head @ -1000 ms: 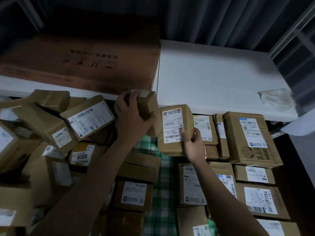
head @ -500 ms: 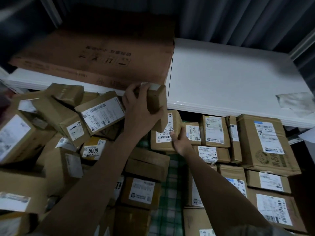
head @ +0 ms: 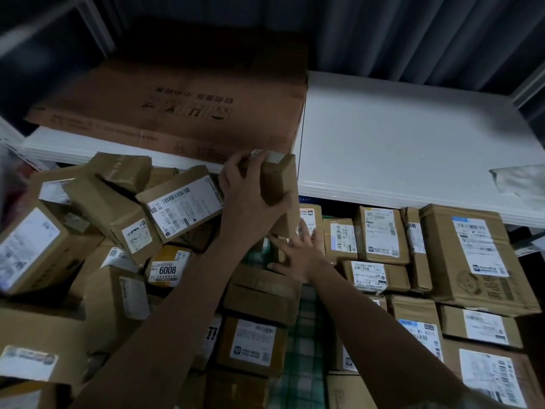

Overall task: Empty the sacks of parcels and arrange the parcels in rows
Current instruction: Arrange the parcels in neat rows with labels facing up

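Parcel (head: 278, 184) at white shelf (head: 398, 137) edge

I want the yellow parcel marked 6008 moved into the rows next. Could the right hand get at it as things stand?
Probably not directly. The right hand lies spread on a parcel at the rows' end, and the left forearm crosses between it and the 6008 parcel. The left hand grips a small box.

Parcel sorting or storage room — dim, corrugated metal wall (head: 413, 33) behind. Contents: white shelf (head: 398, 137) bearing a large flat carton (head: 182, 104); below, brown labelled parcels in rows (head: 413, 261) at right, a loose heap (head: 88, 231) at left — checked cloth (head: 303, 349) underneath
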